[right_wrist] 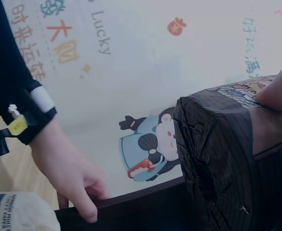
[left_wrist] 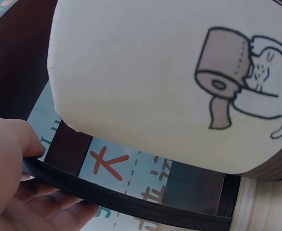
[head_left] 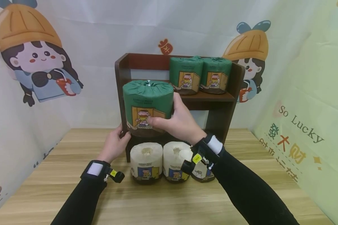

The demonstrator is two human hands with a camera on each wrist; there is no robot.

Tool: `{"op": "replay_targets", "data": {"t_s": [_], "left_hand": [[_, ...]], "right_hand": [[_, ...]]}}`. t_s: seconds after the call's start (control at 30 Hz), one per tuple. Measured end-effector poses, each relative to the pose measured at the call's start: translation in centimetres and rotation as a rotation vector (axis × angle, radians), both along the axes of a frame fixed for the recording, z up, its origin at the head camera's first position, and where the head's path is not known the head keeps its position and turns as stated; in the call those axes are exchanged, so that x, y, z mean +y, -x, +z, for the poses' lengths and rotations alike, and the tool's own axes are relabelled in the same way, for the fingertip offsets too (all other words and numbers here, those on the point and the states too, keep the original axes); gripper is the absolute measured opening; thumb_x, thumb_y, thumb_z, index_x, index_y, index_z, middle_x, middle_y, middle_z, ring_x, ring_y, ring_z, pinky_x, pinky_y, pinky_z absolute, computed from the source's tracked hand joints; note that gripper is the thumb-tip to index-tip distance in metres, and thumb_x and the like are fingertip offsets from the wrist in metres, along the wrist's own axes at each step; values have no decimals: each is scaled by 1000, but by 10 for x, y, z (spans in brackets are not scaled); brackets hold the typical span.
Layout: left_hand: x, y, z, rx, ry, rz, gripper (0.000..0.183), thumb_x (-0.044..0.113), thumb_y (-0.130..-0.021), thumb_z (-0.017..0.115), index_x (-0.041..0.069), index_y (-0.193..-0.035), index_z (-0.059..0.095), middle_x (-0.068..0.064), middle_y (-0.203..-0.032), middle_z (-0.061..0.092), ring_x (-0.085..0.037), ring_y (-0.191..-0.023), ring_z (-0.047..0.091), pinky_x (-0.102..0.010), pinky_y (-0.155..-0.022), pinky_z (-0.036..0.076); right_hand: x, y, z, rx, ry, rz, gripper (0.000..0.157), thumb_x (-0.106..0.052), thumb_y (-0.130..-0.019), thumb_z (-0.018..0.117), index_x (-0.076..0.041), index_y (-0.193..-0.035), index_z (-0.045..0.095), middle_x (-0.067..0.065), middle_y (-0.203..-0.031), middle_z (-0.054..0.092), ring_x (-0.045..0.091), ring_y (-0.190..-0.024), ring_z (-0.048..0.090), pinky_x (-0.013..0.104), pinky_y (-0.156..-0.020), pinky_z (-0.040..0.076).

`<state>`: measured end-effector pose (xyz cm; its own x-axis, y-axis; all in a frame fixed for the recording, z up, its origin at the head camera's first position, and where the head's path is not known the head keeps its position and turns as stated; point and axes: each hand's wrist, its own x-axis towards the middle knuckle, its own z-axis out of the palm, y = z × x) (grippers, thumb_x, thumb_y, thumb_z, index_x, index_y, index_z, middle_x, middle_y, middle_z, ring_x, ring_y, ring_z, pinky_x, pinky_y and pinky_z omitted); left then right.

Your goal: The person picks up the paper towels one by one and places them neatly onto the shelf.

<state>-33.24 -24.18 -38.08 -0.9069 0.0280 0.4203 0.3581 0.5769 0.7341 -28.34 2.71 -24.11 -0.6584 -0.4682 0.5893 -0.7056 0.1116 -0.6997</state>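
Observation:
My right hand [head_left: 183, 120] grips a green-wrapped toilet paper roll [head_left: 147, 104] and holds it up before the left part of a dark brown wooden shelf [head_left: 225, 115]. In the right wrist view the roll's dark, crumpled underside [right_wrist: 213, 163] shows, with my thumb on its printed side. My left hand [head_left: 115, 142] pinches the front edge of the shelf's left side panel, thumb on one face and fingers on the other, as the left wrist view shows at the panel edge [left_wrist: 126, 202]. Two more green rolls, a left one [head_left: 186, 75] and a right one [head_left: 215, 75], stand on the upper shelf.
Several cream-wrapped rolls [head_left: 146, 161] stand in a row at the shelf's foot, the right one partly behind my right wrist. The wooden tabletop [head_left: 163, 203] spreads in front. A printed cloth [head_left: 101, 62] with cartoon figures hangs behind and at the sides.

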Motion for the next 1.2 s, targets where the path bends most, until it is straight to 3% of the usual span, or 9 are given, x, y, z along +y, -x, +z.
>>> {"op": "replay_targets", "data": {"t_s": [0.1, 0.47, 0.83, 1.07, 1.2], "left_hand": [[-1, 0, -1, -4, 0, -1, 51, 19, -103, 50, 9, -151, 38, -23, -143, 43, -37, -121, 48, -53, -92, 50], [1, 0, -1, 11, 23, 1, 54, 23, -104, 50, 8, -153, 34, -22, -146, 40, -37, -123, 46, -53, -92, 49], [1, -1, 1, 11, 25, 6, 51, 22, -104, 50, 8, -151, 37, -22, -144, 43, -38, -122, 47, -53, -91, 50], [0, -1, 0, 9, 22, 8, 52, 22, -104, 50, 9, -152, 35, -21, -146, 41, -38, -122, 47, -53, -91, 50], [1, -1, -1, 12, 23, 9, 52, 22, -104, 50, 10, -152, 36, -22, -145, 41, -38, -121, 48, -52, -91, 51]], "right_hand": [[-2, 7, 7, -35, 0, -42, 83, -35, -79, 79, -14, -142, 30, 1, -124, 53, 12, -104, 57, 40, -87, 53], [-6, 30, 30, -78, -31, -184, 89, -48, -79, 78, -14, -143, 26, 2, -125, 50, 12, -106, 53, 40, -90, 51], [-13, 43, 31, -144, -15, -236, 104, -52, -79, 78, -17, -150, 10, 4, -131, 48, 13, -110, 52, 45, -94, 49], [-15, 45, 30, -68, -93, -383, 106, -63, -79, 71, -14, -155, 15, 8, -140, 28, 17, -114, 42, 41, -94, 48], [-17, 52, 25, -40, -37, -396, 98, -56, -82, 74, -12, -150, 20, 6, -133, 38, 14, -111, 46, 36, -91, 50]]}}
